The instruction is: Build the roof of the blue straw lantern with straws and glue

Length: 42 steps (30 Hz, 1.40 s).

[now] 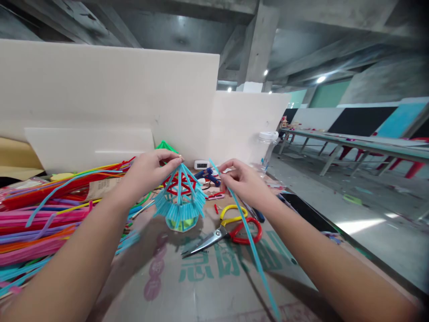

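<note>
My left hand (164,163) pinches the peak of a small lantern-shaped craft (180,205), made of light blue and red pipe cleaners with a fringed skirt and a greenish base. It hangs upright just over, or rests on, the cardboard; I cannot tell which. Between the fingertips of my right hand (236,176) is a long light blue pipe cleaner (253,243), slanting down toward me, its short end sticking up past the fingers. Under it lie scissors (217,235) with one yellow and one red handle, blades pointing left.
Bundles of coloured pipe cleaners (43,223) fill the left side. Behind are a blue glue gun (209,175), a small digital clock (201,164) and a clear jar (266,150). A dark phone-like slab (308,212) lies at the right edge. White boards (110,89) wall off the back.
</note>
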### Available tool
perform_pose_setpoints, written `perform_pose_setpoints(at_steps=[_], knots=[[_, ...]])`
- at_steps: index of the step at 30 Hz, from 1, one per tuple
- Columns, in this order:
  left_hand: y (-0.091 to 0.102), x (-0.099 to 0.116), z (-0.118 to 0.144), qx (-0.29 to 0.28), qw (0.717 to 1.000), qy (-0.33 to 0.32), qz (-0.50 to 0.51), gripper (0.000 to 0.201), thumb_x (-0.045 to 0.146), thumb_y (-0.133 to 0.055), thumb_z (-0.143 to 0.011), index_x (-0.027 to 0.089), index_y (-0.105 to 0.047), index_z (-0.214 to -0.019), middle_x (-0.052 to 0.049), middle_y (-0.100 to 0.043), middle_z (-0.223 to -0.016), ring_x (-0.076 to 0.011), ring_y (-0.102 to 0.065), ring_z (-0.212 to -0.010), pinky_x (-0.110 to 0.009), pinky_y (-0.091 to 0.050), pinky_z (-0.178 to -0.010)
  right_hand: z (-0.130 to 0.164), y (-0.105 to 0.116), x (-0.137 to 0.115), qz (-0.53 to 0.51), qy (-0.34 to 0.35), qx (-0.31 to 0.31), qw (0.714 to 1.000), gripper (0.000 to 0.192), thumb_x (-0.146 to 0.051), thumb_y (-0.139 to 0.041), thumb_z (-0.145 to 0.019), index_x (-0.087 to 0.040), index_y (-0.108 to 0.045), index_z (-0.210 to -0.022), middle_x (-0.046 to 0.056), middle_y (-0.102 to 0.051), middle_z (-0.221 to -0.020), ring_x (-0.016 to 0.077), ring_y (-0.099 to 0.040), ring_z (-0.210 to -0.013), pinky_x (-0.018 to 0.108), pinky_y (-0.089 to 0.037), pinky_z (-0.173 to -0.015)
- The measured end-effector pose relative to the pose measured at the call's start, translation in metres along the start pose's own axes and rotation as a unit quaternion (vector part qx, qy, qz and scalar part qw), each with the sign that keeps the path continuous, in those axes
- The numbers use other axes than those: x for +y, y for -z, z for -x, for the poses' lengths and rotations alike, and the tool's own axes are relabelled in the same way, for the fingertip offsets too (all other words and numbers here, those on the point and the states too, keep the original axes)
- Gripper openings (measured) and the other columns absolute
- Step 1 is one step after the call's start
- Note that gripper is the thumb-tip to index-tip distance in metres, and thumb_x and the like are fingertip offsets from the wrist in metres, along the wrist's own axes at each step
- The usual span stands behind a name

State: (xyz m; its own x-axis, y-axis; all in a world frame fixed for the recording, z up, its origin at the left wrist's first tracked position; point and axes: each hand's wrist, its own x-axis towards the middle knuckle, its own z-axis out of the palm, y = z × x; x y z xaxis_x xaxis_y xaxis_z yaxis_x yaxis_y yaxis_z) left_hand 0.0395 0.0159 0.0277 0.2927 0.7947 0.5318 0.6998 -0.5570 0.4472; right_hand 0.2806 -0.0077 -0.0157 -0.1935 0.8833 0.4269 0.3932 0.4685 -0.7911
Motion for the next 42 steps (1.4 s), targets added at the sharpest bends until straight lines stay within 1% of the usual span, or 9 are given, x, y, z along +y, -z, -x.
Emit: perform_pose_setpoints(at_steps=[4, 9, 14, 19, 22, 27, 32, 36, 42], knots=[[0.004, -0.003, 0.0, -0.012, 1.0, 0.006, -0.013, 0.042, 0.051, -0.047, -0.086, 0.019, -0.072, -0.099, -0.003, -0.073, -0.083, -0.0208, -0.063, -0.076, -0.027, -0.045, -0.07, -0.006, 0.0, 0.03, 0.118, -0.047, -0.108, 0.986, 0.011, -0.027, -0.052, -0.087, -0.02, -0.053, -0.095, -0.001, -0.066, -0.065, 0.0136, -0.06, -0.058, 0.023, -0.04, -0.055], [0.005, -0.005, 0.0, -0.008, 1.0, 0.015, 0.003, 0.04, 0.05, -0.049, -0.086, 0.02, -0.072, -0.099, -0.002, -0.072, -0.081, -0.02, -0.062, -0.073, -0.026, -0.044, -0.066, -0.014, 0.009, 0.053, 0.333, -0.015, -0.064, 0.941, 0.024, -0.04, -0.053, -0.089, -0.019, -0.062, -0.088, 0.005, -0.069, -0.079, 0.0168, -0.06, -0.07, 0.026, -0.035, -0.059], [0.006, -0.003, 0.0, -0.025, 0.999, 0.013, 0.022, 0.036, 0.048, -0.051, -0.086, 0.021, -0.072, -0.098, -0.001, -0.072, -0.085, -0.0183, -0.062, -0.073, -0.026, -0.044, -0.068, -0.043, 0.031, 0.082, 0.35, -0.099, -0.086, 0.927, 0.029, -0.036, -0.063, -0.082, -0.015, -0.068, -0.103, 0.013, -0.071, -0.101, 0.0246, -0.064, -0.087, 0.029, -0.042, -0.071], [0.008, -0.002, 0.0, -0.046, 0.998, -0.007, 0.051, 0.037, 0.047, -0.051, -0.087, 0.018, -0.072, -0.097, -0.004, -0.073, -0.088, -0.019, -0.063, -0.077, -0.027, -0.046, -0.07, -0.074, 0.014, 0.11, 0.304, -0.096, -0.074, 0.945, 0.056, -0.031, -0.068, -0.078, -0.014, -0.055, -0.13, 0.017, -0.06, -0.129, 0.0274, -0.061, -0.108, 0.03, -0.045, -0.085], [0.008, -0.001, 0.0, -0.048, 0.996, -0.006, 0.072, 0.038, 0.048, -0.052, -0.086, 0.017, -0.072, -0.097, -0.005, -0.073, -0.089, -0.0201, -0.064, -0.081, -0.028, -0.048, -0.075, -0.085, -0.006, 0.118, 0.275, -0.095, -0.062, 0.955, 0.05, -0.032, -0.071, -0.076, -0.013, -0.059, -0.121, 0.015, -0.067, -0.117, 0.0242, -0.064, -0.1, 0.028, -0.047, -0.08], [0.008, -0.002, -0.001, -0.055, 0.995, -0.012, 0.088, 0.038, 0.048, -0.052, -0.086, 0.018, -0.072, -0.096, -0.004, -0.073, -0.089, -0.0199, -0.064, -0.084, -0.028, -0.048, -0.076, -0.092, -0.024, 0.126, 0.251, -0.132, -0.033, 0.958, 0.019, -0.023, -0.072, -0.071, -0.014, -0.066, -0.087, 0.006, -0.069, -0.067, 0.0193, -0.064, -0.062, 0.026, -0.044, -0.057], [0.007, -0.006, -0.002, -0.064, 0.992, -0.006, 0.106, 0.038, 0.048, -0.052, -0.086, 0.017, -0.072, -0.096, -0.004, -0.073, -0.089, -0.0197, -0.065, -0.082, -0.028, -0.048, -0.071, -0.09, -0.006, 0.122, 0.23, -0.136, 0.003, 0.964, 0.009, -0.024, -0.069, -0.072, -0.016, -0.065, -0.075, 0.004, -0.066, -0.059, 0.0181, -0.062, -0.061, 0.024, -0.042, -0.055], [0.007, -0.007, -0.003, -0.06, 0.994, -0.007, 0.095, 0.038, 0.048, -0.052, -0.086, 0.017, -0.072, -0.095, -0.003, -0.073, -0.088, -0.0195, -0.064, -0.081, -0.026, -0.046, -0.067, -0.082, 0.023, 0.098, 0.196, -0.134, 0.017, 0.971, 0.028, -0.04, -0.061, -0.081, -0.014, -0.065, -0.072, 0.005, -0.063, -0.053, 0.017, -0.06, -0.054, 0.024, -0.043, -0.052], [0.008, -0.005, -0.002, -0.057, 0.992, -0.004, 0.113, 0.034, 0.046, -0.055, -0.086, 0.017, -0.071, -0.094, -0.002, -0.071, -0.084, -0.0168, -0.062, -0.076, -0.025, -0.045, -0.066, -0.058, 0.043, 0.041, 0.011, -0.002, 0.039, 0.999, 0.035, -0.047, -0.059, -0.084, -0.018, -0.066, -0.102, 0.007, -0.072, -0.087, 0.0185, -0.067, -0.077, 0.029, -0.051, -0.072]])
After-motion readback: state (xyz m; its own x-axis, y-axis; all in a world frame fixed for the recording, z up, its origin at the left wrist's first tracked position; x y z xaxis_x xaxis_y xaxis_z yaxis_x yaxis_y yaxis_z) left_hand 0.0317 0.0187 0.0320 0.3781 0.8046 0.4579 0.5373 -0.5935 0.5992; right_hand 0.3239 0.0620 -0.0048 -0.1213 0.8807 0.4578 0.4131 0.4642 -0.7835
